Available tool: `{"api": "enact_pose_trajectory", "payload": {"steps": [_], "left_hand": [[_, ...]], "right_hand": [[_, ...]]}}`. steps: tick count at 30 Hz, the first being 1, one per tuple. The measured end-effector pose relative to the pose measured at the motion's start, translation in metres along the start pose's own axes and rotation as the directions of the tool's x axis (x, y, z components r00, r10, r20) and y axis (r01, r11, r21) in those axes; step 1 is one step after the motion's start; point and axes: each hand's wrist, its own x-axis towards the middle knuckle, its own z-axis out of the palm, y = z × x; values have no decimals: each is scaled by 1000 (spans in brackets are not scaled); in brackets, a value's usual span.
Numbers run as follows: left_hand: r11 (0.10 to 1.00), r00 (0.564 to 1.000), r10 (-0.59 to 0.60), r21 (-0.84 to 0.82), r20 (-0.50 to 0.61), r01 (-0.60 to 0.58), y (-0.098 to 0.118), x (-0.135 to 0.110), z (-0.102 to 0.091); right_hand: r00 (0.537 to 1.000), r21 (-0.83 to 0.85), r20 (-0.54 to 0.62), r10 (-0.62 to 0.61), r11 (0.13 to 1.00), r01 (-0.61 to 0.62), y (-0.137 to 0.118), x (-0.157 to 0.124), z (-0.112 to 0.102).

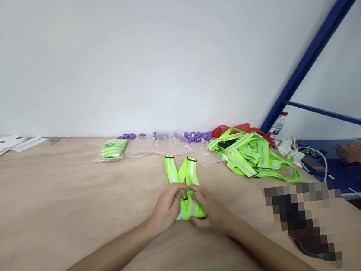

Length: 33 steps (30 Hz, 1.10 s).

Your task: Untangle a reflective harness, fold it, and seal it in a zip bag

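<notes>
A neon green reflective strap vest (191,171) with silver stripes lies partly folded on the wooden table. Two of its straps point away from me, each ending in a black buckle. My left hand (166,209) is closed on the folded part from the left, fingers curled over its edge. From the right, my right hand (213,212) grips the same bundle, thumb low and fingers on top. The two sets of fingertips almost meet over the middle of the vest. Part of the fold is hidden under my hands.
Behind the vest lie a bagged folded vest (113,149), clear plastic bags (167,145) and several purple rolls (197,137). A heap of loose vests (251,153) sits right, before red plastic (232,128). Beyond a blue metal frame (314,55), another person's hands (355,151) show.
</notes>
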Motion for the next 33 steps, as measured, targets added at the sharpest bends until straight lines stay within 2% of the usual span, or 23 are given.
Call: {"api": "enact_pose_trajectory", "payload": {"steps": [5,11,15,18,20,22,26,29,33], "left_hand": [[999,1000,12,41,22,-13,1,5,-1],[957,970,30,272,242,-97,0,11,-13],[924,945,13,358,325,-136,3,18,-21],[856,951,-19,496,309,-144,6,30,-21],[825,956,13,538,292,-175,6,41,-19],[833,939,90,492,331,-254,1,55,-17],[849,846,172,360,504,-387,-18,74,-12],[871,803,135,317,580,-375,-30,79,-8],[882,790,97,316,606,-350,-37,79,-6]], "right_hand": [[993,77,120,20,997,-29,-1,1,-6],[976,123,200,84,986,-111,1,3,-9],[978,115,191,80,988,-104,1,4,-8],[985,86,160,60,993,-75,-2,6,-9],[990,81,134,36,996,-47,-4,7,-9],[995,80,98,4,997,-12,-4,7,-10],[997,16,45,-61,998,61,-1,8,-7],[996,-45,28,-80,996,81,0,8,-4],[997,-56,44,-61,996,64,-6,8,-5]]}}
